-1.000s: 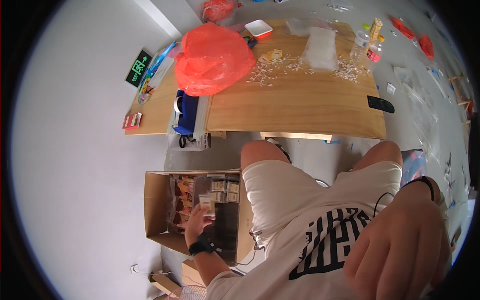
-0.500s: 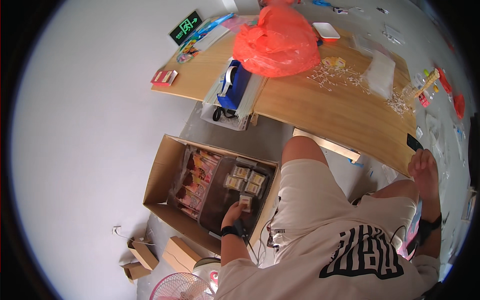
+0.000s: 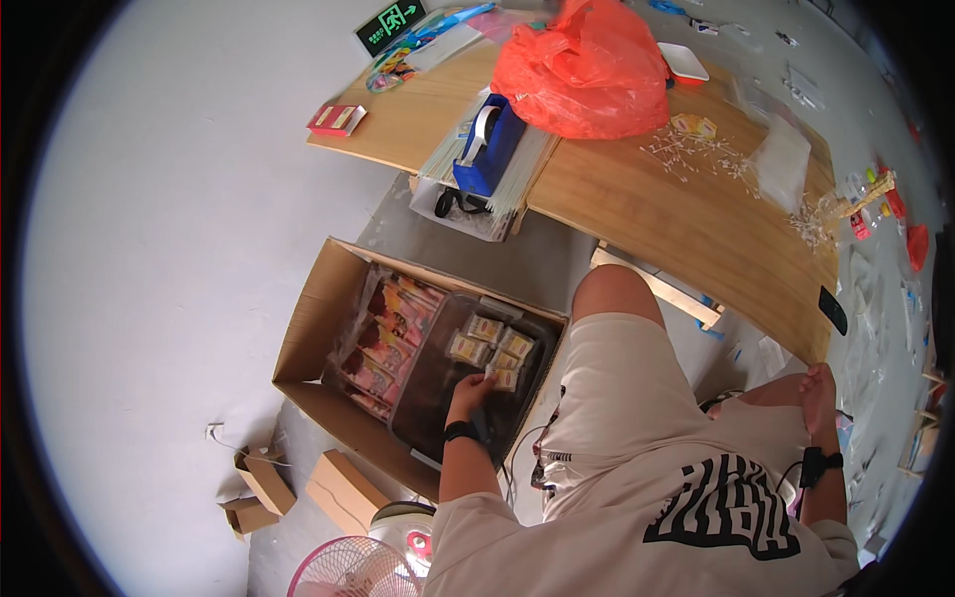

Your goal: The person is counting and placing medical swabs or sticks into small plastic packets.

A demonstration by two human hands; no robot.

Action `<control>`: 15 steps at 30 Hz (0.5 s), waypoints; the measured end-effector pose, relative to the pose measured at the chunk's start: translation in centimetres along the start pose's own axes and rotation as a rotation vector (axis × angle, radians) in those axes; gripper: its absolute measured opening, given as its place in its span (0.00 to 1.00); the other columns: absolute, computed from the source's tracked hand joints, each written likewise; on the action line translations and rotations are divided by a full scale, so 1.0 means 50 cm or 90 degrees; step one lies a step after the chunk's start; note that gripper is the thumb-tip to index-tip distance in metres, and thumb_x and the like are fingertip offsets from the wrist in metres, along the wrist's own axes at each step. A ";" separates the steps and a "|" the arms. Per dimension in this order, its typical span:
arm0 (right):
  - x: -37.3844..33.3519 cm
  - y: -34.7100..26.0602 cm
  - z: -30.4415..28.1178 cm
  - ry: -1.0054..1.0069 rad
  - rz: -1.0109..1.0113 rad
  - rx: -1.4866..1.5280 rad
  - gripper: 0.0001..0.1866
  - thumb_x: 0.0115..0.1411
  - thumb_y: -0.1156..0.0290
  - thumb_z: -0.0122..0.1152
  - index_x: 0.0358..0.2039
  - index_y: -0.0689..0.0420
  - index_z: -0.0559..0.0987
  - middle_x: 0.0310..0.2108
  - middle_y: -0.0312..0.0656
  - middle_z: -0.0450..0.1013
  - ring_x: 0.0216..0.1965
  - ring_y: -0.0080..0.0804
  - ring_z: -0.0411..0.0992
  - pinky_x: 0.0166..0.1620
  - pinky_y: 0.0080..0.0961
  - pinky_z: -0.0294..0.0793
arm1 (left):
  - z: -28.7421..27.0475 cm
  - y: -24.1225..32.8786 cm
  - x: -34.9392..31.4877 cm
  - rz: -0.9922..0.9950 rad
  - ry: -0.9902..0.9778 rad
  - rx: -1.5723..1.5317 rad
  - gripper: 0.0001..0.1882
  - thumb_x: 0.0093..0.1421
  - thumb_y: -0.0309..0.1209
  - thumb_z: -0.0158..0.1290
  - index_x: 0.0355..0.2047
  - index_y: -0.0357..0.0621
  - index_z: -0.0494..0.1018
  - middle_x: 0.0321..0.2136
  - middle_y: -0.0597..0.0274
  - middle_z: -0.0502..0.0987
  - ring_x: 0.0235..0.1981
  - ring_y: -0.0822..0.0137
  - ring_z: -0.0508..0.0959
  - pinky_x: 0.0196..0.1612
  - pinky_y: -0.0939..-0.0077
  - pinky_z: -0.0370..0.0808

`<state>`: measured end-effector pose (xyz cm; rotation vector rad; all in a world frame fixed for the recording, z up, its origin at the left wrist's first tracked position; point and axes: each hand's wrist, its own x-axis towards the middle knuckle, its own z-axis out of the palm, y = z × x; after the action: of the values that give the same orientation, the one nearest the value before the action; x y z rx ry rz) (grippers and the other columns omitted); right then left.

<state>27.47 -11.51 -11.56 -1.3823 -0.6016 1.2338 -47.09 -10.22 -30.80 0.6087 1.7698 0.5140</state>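
Observation:
My left hand [image 3: 468, 396] reaches into a dark grey plastic tub [image 3: 423, 413], its fingertips closed on the near edge of a small pack with a pale yellow label [image 3: 506, 380]. That pack lies against several matching packs [image 3: 484, 329] grouped on the tub's floor. The tub sits inside an open cardboard box [image 3: 303, 333], beside pink and red printed packages [image 3: 383, 353]. Out by the table's near right corner, my right hand [image 3: 819, 400] is raised with its fingers curled together. Whatever it may hold is hidden.
On the wooden table [image 3: 676, 214] are a red plastic bag [image 3: 587, 80], a blue tape dispenser [image 3: 489, 149], scattered cotton swabs [image 3: 696, 157] and a dark phone-like object [image 3: 833, 309] at the right edge. A pink fan [image 3: 353, 572] and small cartons [image 3: 343, 488] stand lower left.
My left hand has moved the small pack up and right, against the other packs. My right hand has dropped lower and left, away from the dark phone-like object. The whole view has shifted slightly.

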 end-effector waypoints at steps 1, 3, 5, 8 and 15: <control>0.000 0.001 0.001 0.001 -0.001 -0.002 0.10 0.71 0.56 0.56 0.37 0.48 0.74 0.31 0.28 0.69 0.33 0.20 0.68 0.41 0.21 0.66 | 0.007 -0.001 0.007 0.002 0.020 -0.012 0.26 0.55 0.49 0.69 0.43 0.40 0.81 0.29 0.68 0.81 0.28 0.75 0.76 0.31 0.78 0.71; 0.004 0.006 0.003 0.036 0.016 0.033 0.10 0.71 0.57 0.57 0.38 0.48 0.75 0.32 0.29 0.70 0.34 0.21 0.68 0.41 0.22 0.67 | 0.015 0.000 0.021 0.000 0.031 -0.021 0.26 0.54 0.49 0.70 0.42 0.40 0.82 0.29 0.68 0.81 0.28 0.75 0.76 0.31 0.78 0.72; 0.007 0.010 0.002 0.020 0.010 0.041 0.09 0.71 0.57 0.56 0.39 0.49 0.75 0.32 0.29 0.71 0.34 0.21 0.69 0.41 0.22 0.67 | 0.030 0.003 0.028 -0.003 0.040 -0.031 0.26 0.53 0.49 0.70 0.42 0.40 0.82 0.29 0.68 0.81 0.28 0.75 0.77 0.31 0.78 0.72; 0.009 0.014 -0.006 0.002 0.004 0.036 0.10 0.71 0.57 0.56 0.38 0.49 0.75 0.33 0.30 0.71 0.35 0.22 0.68 0.41 0.22 0.66 | 0.058 0.011 0.034 0.040 0.134 -0.013 0.27 0.53 0.49 0.70 0.41 0.39 0.82 0.29 0.66 0.82 0.28 0.75 0.78 0.31 0.77 0.74; 0.003 0.009 0.003 0.010 0.005 0.038 0.11 0.71 0.58 0.56 0.37 0.51 0.75 0.32 0.31 0.70 0.35 0.22 0.68 0.41 0.23 0.67 | 0.060 -0.008 0.044 0.022 0.161 -0.229 0.28 0.56 0.48 0.68 0.41 0.32 0.81 0.29 0.55 0.83 0.26 0.65 0.82 0.33 0.72 0.78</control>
<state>27.25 -11.45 -12.02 -1.3446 -0.5459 1.2368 -44.74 -9.02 -33.49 0.3326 1.8431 0.9423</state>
